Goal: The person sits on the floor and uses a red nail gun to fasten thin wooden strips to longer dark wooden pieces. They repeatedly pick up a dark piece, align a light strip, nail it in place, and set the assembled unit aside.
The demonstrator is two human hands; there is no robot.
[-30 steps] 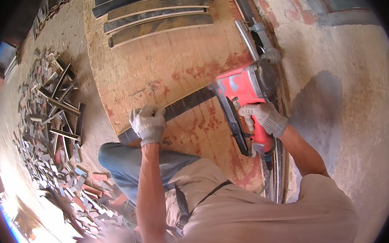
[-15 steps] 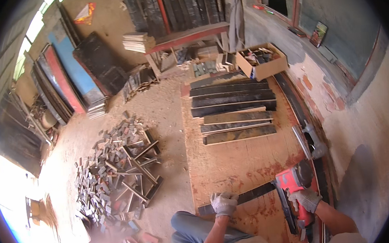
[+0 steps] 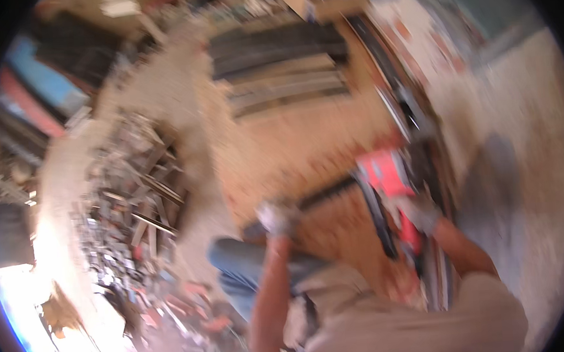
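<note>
The right hand, gloved, is wrapped around the red saw at the board's right edge. The left hand, also gloved, presses on a dark strip lying across the board; how far its fingers are spread I cannot tell through the blur. If the strip slips under that hand, the saw could jump toward the fingers.

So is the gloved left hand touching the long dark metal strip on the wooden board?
Touching: the head view, though blurred, shows the gloved left hand pressed on the dark metal strip.
</note>
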